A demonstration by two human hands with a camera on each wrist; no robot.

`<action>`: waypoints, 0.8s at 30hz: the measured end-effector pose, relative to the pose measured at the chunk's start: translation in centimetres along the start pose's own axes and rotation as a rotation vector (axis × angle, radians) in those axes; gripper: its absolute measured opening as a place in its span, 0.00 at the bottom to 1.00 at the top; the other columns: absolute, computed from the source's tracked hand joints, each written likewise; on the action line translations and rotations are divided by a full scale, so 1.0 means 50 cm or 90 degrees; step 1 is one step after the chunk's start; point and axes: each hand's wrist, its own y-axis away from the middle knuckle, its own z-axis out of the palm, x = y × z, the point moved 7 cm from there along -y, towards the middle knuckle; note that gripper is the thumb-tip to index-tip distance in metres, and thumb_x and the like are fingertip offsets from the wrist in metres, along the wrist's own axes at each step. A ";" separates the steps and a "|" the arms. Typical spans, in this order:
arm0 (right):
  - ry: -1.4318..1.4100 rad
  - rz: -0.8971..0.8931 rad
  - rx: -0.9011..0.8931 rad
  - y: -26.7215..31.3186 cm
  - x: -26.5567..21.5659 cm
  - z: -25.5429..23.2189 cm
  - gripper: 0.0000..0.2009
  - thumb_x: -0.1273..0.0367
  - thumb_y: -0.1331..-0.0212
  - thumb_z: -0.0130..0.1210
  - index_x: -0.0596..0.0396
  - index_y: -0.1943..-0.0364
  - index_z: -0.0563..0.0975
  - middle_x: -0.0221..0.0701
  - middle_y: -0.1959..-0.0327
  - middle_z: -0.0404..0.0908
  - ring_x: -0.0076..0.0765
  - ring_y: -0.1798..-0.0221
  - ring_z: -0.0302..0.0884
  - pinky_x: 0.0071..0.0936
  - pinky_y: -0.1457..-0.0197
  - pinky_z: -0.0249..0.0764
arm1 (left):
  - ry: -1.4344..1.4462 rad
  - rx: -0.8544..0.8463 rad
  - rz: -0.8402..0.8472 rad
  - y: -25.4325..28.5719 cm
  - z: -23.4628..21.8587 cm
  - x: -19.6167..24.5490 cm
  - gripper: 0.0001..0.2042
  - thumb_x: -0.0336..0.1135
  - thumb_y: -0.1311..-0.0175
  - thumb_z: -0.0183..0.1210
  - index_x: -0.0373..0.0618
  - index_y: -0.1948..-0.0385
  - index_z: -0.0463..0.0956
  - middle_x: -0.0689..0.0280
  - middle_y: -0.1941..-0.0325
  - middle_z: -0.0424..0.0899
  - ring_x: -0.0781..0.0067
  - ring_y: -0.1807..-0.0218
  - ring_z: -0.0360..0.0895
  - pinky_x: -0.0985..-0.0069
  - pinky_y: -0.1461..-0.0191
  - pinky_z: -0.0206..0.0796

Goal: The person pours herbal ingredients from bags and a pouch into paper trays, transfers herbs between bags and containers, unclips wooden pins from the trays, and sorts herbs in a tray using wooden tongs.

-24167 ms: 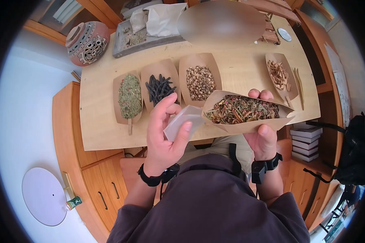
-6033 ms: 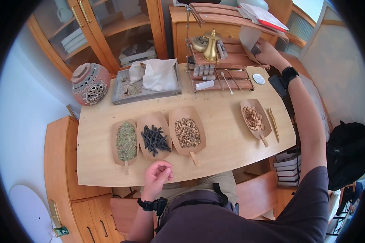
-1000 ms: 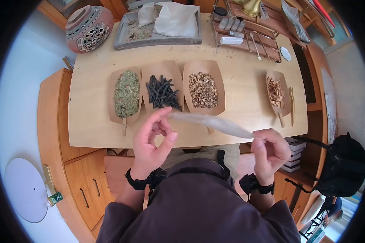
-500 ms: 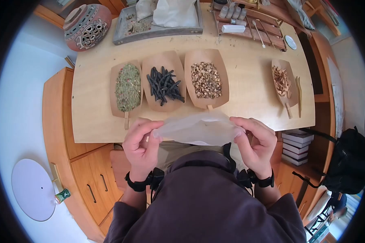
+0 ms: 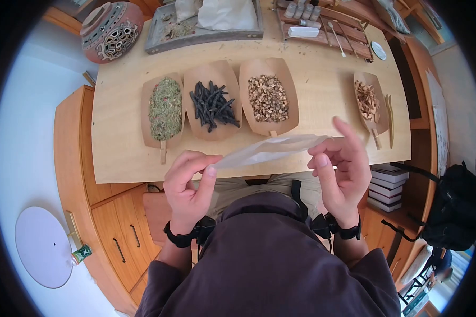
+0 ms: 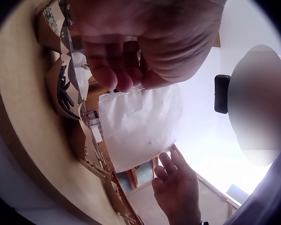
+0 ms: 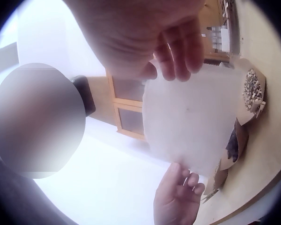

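Note:
A white translucent paper pouch is held up in front of the table edge. My left hand pinches its left end between thumb and index finger. My right hand is at the pouch's other end, index finger raised and fingertips touching the edge. The left wrist view shows the flat face of the pouch, with a small dark speck low on it. Beyond the hands lie brown paper trays: one of green dried herb, one of black shrivelled sticks and one of chopped tan pieces.
A fourth tray of wood-like shavings stands at the right beside brass-coloured tweezers. At the back are a pierced clay pot, a grey tray with white bags and a slatted wooden rack with small jars.
Earlier, the right hand reached to the rack at the back. Since then the pouch came between both hands; in the last half second the right hand's index finger lifted and its end rose.

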 end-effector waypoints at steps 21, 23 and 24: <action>0.205 -0.292 -0.172 0.000 -0.053 0.056 0.14 0.78 0.50 0.70 0.58 0.58 0.84 0.31 0.72 0.86 0.32 0.75 0.83 0.25 0.72 0.76 | 0.015 -0.045 0.039 0.007 0.012 0.013 0.07 0.22 0.37 0.61 0.36 0.60 0.84 0.63 0.67 0.80 0.76 0.68 0.76 0.81 0.64 0.67; 0.199 -0.290 -0.170 0.000 -0.055 0.056 0.13 0.77 0.51 0.71 0.58 0.58 0.84 0.32 0.73 0.85 0.32 0.76 0.83 0.25 0.73 0.76 | 0.018 -0.027 0.031 0.005 0.009 0.013 0.07 0.23 0.39 0.63 0.38 0.61 0.86 0.64 0.69 0.82 0.75 0.69 0.77 0.80 0.64 0.66; 0.192 -0.287 -0.170 0.001 -0.056 0.056 0.13 0.77 0.51 0.71 0.57 0.59 0.84 0.32 0.75 0.85 0.32 0.77 0.83 0.26 0.73 0.76 | 0.016 -0.026 0.042 0.003 0.008 0.017 0.07 0.23 0.39 0.63 0.38 0.61 0.86 0.64 0.69 0.82 0.75 0.69 0.76 0.80 0.65 0.66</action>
